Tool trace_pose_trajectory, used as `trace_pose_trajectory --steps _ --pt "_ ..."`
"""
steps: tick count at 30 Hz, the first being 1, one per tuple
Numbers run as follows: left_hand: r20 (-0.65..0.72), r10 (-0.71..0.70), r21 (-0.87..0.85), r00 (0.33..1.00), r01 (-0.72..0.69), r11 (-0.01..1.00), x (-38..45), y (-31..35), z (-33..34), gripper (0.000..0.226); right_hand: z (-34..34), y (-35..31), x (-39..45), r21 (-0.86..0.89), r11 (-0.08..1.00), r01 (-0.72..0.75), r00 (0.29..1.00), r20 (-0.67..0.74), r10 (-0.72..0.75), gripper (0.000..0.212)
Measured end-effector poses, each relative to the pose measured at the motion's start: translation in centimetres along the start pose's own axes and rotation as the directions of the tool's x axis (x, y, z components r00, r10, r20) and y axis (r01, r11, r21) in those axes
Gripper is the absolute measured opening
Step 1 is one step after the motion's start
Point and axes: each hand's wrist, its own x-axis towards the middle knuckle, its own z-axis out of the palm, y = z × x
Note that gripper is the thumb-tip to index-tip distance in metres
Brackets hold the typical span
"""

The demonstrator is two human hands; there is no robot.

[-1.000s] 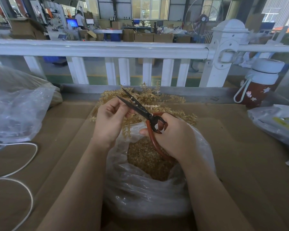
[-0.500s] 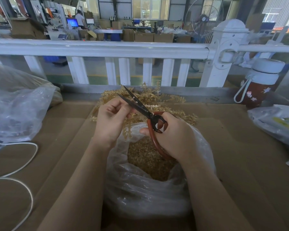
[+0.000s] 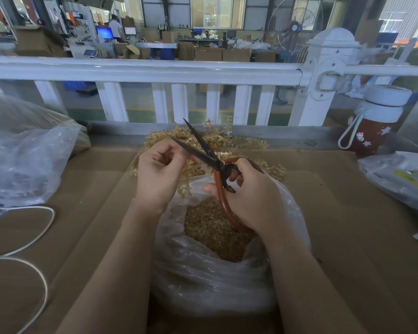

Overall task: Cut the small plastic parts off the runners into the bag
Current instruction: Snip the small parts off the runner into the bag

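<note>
Head view: scissors (image 3: pixel 204 150) blades, narrower a second ago, now gape toward 12 o'clock; right hand (image 3: pixel 253 201) grips handles, left hand (image 3: pixel 158 175) pinches runner (image 3: pixel 193 168); next snip over bag (image 3: pixel 217 280) likely.

The left hand (image 3: pixel 158 173) is curled up and pinches a thin yellow runner (image 3: pixel 191 175) right by the blades. The right hand (image 3: pixel 251 196) holds big scissors (image 3: pixel 204 150) with red handles, and the black blades stand open, pointing up and away. Under both hands sits a clear bag (image 3: pixel 203 273), open at the top, with lots of tiny yellow parts (image 3: pixel 215 232) inside. Behind the hands lies a pile of runners (image 3: pixel 239 143) on the brown desk (image 3: pixel 348 237). A white cord (image 3: pixel 34 237) loops on the left. A red bottle (image 3: pixel 372 124) with a white lid stands far right, by a white fence (image 3: pixel 155 71).
</note>
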Motion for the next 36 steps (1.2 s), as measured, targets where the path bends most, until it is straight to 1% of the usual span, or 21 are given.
trace_pose_trajectory --steps 3,6,8,11,13,16,23,28,36 --pt "-0.019 0.013 0.015 1.000 -0.013 1.000 0.00 0.12 -0.09 0.017 0.05 -0.02 -0.01 0.009 1.000 -0.001 1.000 -0.010 0.001 0.077" --pt "0.039 0.049 0.042 0.998 -0.050 0.998 -0.15 -0.01 -0.02 0.016 0.18 0.12 0.09 -0.010 1.000 -0.002 1.000 0.002 0.002 0.068" --pt "0.074 0.063 0.053 0.995 -0.067 0.996 -0.22 -0.02 0.21 0.016 0.21 0.19 0.14 -0.018 1.000 -0.011 1.000 0.017 0.012 0.065" --pt "0.084 0.038 0.032 0.996 -0.041 0.999 -0.30 0.16 0.38 0.011 0.23 0.31 0.14 -0.020 1.000 -0.016 0.999 0.028 0.016 0.062" --pt "0.107 0.022 0.017 0.994 -0.024 1.000 -0.34 0.19 0.43 0.014 0.23 0.28 0.12 -0.011 1.000 -0.019 1.000 0.023 0.019 0.060" --pt "0.137 0.005 0.010 0.991 -0.006 1.000 -0.39 0.19 0.50 0.017 0.25 0.19 0.12 -0.013 1.000 -0.015 1.000 0.012 0.015 0.065" --pt "0.147 0.003 -0.012 0.989 -0.001 1.000 -0.13 -0.16 0.25 0.017 0.42 0.20 0.15 0.002 1.000 -0.005 0.999 -0.036 0.005 0.065" --pt "0.146 0.000 -0.033 0.989 0.005 0.999 -0.09 -0.27 0.21 0.018 0.49 0.26 0.09 0.040 0.999 0.030 0.997 -0.074 -0.027 0.062" --pt "0.127 -0.014 -0.063 0.992 0.022 0.998 -0.28 0.27 0.55 0.022 0.59 0.42 0.05 0.044 0.999 0.020 0.999 -0.038 -0.018 0.068"
